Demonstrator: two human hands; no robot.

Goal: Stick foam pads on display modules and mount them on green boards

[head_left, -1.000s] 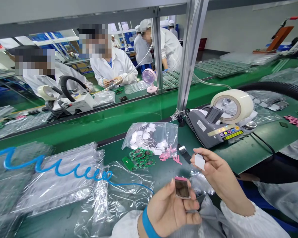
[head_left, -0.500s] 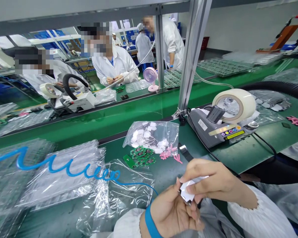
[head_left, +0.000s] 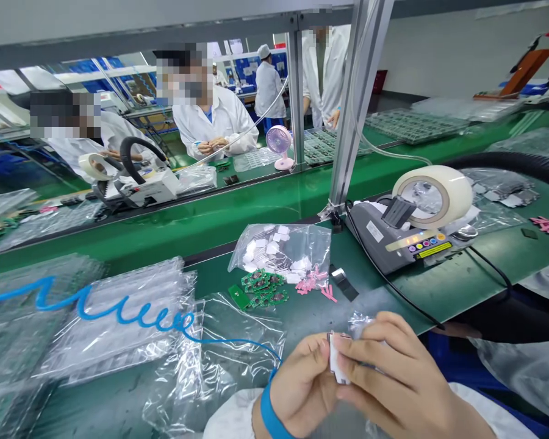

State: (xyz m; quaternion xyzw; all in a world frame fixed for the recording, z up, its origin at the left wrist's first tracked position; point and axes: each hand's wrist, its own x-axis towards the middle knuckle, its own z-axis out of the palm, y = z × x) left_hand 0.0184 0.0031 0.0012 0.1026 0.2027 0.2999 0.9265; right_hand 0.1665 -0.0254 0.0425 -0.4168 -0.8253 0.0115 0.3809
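Observation:
A small white rectangular part with a dark upper edge is held between both hands at the lower middle. My left hand, with a blue strap at the wrist, pinches its left side between thumb and fingers. From the right, the fingers of my right hand press on its face and cover much of it. Beyond the hands lie green circuit boards, pink strips and a clear bag of white pieces with wires. A black strip rests near them.
A grey machine bears a large tape roll at right. Stacked clear trays and crumpled plastic fill the left, with a coiled blue cord across them. Metal posts rise ahead; people in white coats work beyond.
The white part has turned more upright between the fingers. My right hand has moved lower and spread over it, while my left fingers have closed on its side. A standing person beyond has straightened.

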